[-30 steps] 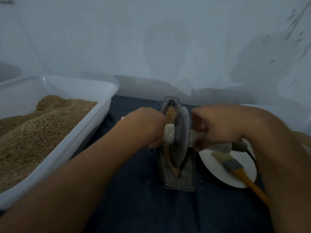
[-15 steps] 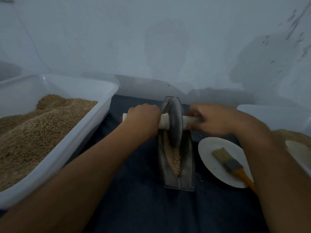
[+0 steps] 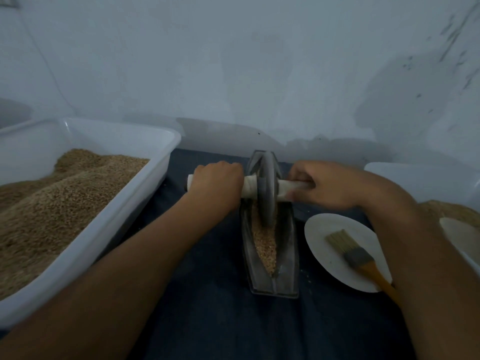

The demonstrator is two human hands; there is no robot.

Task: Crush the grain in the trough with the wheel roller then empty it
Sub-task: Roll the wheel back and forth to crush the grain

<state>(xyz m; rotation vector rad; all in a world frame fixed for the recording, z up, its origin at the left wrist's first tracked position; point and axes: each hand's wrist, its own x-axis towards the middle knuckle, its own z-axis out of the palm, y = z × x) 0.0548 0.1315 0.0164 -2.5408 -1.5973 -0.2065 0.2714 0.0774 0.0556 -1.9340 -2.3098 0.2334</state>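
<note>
Crushing step: I roll the grey disc wheel roller (image 3: 265,190) at the far end of the narrow dark metal trough (image 3: 285,258).

My left hand (image 3: 217,184) and right hand (image 3: 328,187) each clamp its pale axle; tan grain (image 3: 263,242) lies in the trough, so next calls for drawing the wheel toward me; emptying comes later.

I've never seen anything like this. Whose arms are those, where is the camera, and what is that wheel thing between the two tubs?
No machine here: a person wears the camera on the head, looking down at both arms. The left hand and right hand each grip an end of the wheel roller, whose disc stands in a narrow trough holding grain. On the dark cloth beside it lie a white plate carrying a paintbrush, a big grain tub on the left, and another tub on the right.
</note>
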